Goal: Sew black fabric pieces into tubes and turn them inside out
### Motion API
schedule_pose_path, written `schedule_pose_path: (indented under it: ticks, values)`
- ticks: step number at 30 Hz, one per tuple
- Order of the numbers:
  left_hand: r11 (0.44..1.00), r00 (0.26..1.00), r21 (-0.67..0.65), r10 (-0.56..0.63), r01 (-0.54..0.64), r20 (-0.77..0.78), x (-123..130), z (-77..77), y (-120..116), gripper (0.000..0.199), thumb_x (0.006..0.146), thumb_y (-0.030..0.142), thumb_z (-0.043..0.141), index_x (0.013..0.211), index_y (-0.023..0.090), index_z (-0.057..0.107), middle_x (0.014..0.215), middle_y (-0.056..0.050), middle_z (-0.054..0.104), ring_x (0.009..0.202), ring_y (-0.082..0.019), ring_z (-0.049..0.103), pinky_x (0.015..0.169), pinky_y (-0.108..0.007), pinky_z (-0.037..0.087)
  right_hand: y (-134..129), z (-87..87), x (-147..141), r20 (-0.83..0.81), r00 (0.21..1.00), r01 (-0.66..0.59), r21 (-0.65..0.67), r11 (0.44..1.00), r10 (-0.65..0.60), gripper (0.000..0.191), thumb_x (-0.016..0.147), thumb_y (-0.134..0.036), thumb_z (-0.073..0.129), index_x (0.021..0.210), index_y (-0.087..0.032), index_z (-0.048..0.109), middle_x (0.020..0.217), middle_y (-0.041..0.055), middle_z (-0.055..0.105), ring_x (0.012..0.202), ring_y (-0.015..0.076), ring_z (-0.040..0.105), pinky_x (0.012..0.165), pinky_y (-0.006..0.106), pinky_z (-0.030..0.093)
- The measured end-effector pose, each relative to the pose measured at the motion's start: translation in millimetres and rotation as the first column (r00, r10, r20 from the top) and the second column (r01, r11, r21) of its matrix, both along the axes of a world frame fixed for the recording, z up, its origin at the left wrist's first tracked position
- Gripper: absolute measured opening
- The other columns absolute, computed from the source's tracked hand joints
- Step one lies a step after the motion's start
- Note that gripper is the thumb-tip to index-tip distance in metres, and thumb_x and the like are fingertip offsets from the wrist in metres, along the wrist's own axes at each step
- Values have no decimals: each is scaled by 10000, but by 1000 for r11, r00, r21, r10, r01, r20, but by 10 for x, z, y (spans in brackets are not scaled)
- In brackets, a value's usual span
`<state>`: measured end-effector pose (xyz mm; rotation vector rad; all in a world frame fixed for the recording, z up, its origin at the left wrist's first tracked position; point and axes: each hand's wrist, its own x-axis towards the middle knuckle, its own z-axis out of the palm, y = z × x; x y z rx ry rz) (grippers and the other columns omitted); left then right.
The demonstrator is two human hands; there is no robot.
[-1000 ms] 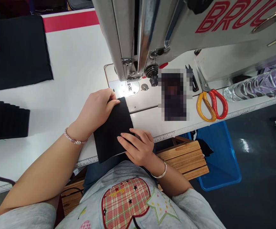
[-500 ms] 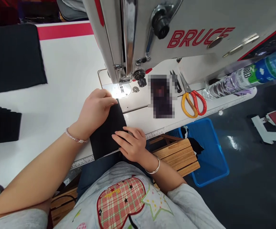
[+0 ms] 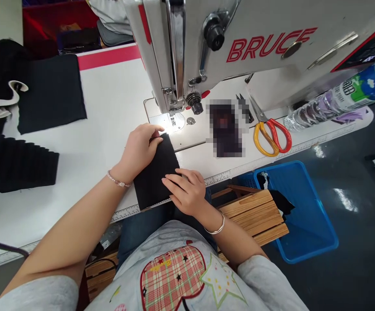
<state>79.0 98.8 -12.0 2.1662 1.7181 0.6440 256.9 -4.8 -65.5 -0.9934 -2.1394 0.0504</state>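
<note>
A black fabric piece (image 3: 156, 176) lies on the white sewing table, reaching over its front edge. My left hand (image 3: 142, 146) pinches its far corner between thumb and fingers, just in front of the lit needle plate (image 3: 176, 122). On the fabric's right edge rests my right hand (image 3: 189, 190), its fingers stretched out and slightly apart. The sewing machine head (image 3: 155, 56) stands right behind the fabric, with the presser foot area partly hidden behind its fittings.
Folded black fabric (image 3: 53, 93) and a fanned black stack (image 3: 19, 164) lie at left. To the right are scissors (image 3: 273, 136), a pixelated dark item (image 3: 226, 131) and a water bottle (image 3: 336, 97). A blue bin (image 3: 307, 224) stands below beside a wooden slatted bench (image 3: 252, 211).
The view has swung left, showing more black fabric on that side. Both hands keep nearly the same hold and place on the fabric piece.
</note>
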Motion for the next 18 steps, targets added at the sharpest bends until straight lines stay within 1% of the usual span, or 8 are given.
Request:
schedule_pose_path:
  ticks: [5,8,11,14,18]
  values:
    - [995,996,-63,86,-84,35,14,49,-12,91,828,235,592,916,219,577,870,-20,666,803,-181,629,770,-339,516,10,21,0,-8,1000,20,12,1000,-20,274,904,-202,496,1056,-233,722,1083,1,726,1084,195,568,879,328,400]
    - [997,999,-55,52,-51,5,5,37,7,51,847,247,565,883,220,589,872,-23,666,810,-181,619,763,-331,506,9,9,7,1,1000,29,12,1000,-29,283,921,-224,475,1058,-250,722,1096,-9,725,1100,184,570,891,319,402]
    - [999,999,-42,3,-5,-45,0,23,30,115,881,247,508,873,218,619,877,-33,660,826,-188,607,767,-332,490,6,-11,10,-31,999,23,3,1000,-23,288,917,-215,473,1060,-232,722,1086,-22,733,1100,172,575,891,310,417]
    - [999,997,-43,-1,-2,-72,-2,17,42,157,896,244,484,880,215,637,891,-37,665,844,-195,606,777,-335,484,7,-27,7,-51,998,21,-2,1000,-21,277,903,-195,495,1060,-223,722,1083,-35,738,1093,166,590,888,302,430]
    - [1000,999,-22,-5,4,-54,-2,2,38,193,908,218,464,904,212,657,889,-40,670,860,-196,609,782,-338,490,14,-32,8,-64,998,18,5,1000,-18,270,904,-193,497,1051,-227,721,1088,-39,741,1095,166,605,882,301,439]
